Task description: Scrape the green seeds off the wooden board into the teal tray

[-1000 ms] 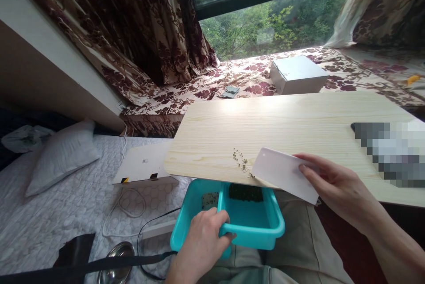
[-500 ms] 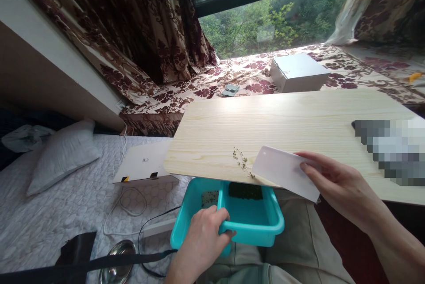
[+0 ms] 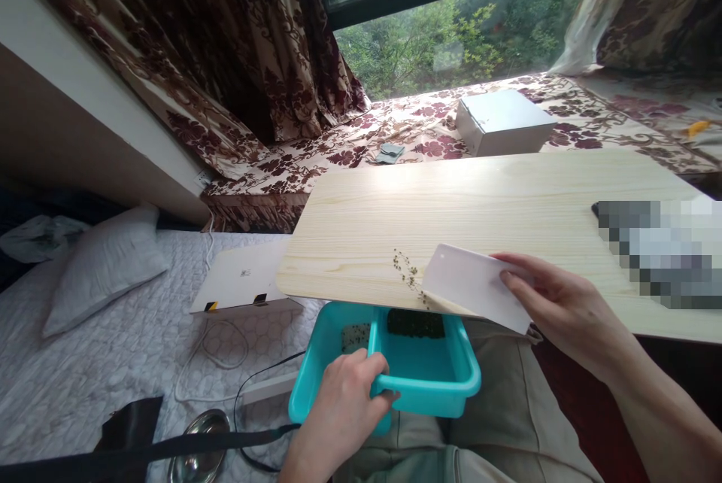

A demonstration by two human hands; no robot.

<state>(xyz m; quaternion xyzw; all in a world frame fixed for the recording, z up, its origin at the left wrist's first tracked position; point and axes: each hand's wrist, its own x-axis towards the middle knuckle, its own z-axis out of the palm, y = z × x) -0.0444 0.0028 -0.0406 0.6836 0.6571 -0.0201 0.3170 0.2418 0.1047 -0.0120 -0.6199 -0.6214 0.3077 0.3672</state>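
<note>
My left hand point(image 3: 353, 400) grips the near rim of a turquoise two-compartment bin point(image 3: 471, 370), by its divider. The bin sits against the table's front edge, over my lap. Dark green grains lie in its right compartment; a whitish patch with dark specks shows in the left one. In my right hand point(image 3: 547, 291) is a white flat scraper point(image 3: 465, 276), pinched between thumb and fingers and tilted over the front edge of the table point(image 3: 350, 227). Small greenish-brown grains point(image 3: 407, 271) lie scattered in a line just left of the scraper, reaching the edge.
A blurred-out object point(image 3: 659, 257) rests at the table's right. Behind, a white box point(image 3: 508, 122) and a folded grey cloth point(image 3: 389, 153) lie on the window seat. On the bed at left are another white box point(image 3: 242, 276), cables and a metal bowl point(image 3: 203, 441).
The scraper and my right hand have shifted slightly left and up in the picture, along with a small movement of the view. My left hand keeps its hold on the bin.
</note>
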